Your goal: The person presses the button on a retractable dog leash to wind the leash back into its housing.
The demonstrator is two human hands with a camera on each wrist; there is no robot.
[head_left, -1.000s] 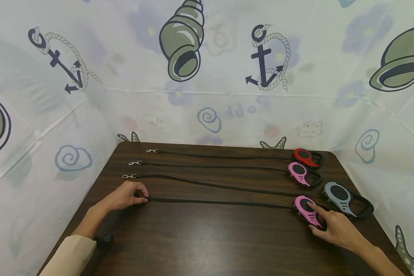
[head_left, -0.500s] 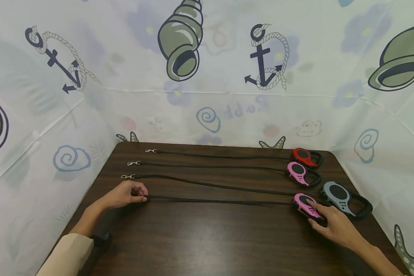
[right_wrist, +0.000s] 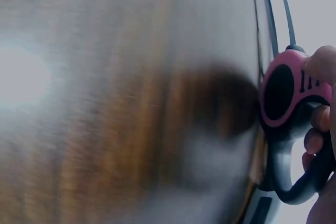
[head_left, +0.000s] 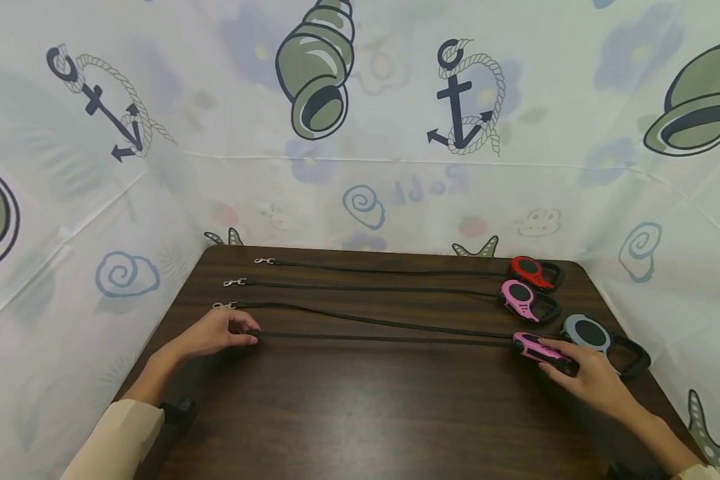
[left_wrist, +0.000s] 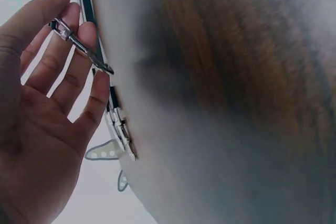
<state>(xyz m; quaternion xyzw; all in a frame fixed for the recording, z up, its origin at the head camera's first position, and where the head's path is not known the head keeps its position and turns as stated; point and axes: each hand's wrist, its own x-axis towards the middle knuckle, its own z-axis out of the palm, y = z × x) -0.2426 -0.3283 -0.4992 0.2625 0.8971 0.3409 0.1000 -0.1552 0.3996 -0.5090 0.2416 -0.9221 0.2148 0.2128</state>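
Head view: right hand (head_left: 594, 380) grips pink reel (head_left: 534, 347), its black cord (head_left: 384, 339) running straight leftward to left hand (head_left: 212, 333), which pinches the clasp (left_wrist: 79, 44) end.

The near retractable leash (head_left: 531, 346) is pink and black, its strap (head_left: 366, 338) black, its snap hook (left_wrist: 79, 44) silver. The far leash (head_left: 525, 268) is red and black, the middle leash (head_left: 509, 301) pink and black, the right leash (head_left: 588, 331) grey and black. The surface (head_left: 348, 420) shows brown wood grain; the white backdrop (head_left: 390, 143) bears green shells (head_left: 308, 61) and navy anchors (head_left: 455, 113).
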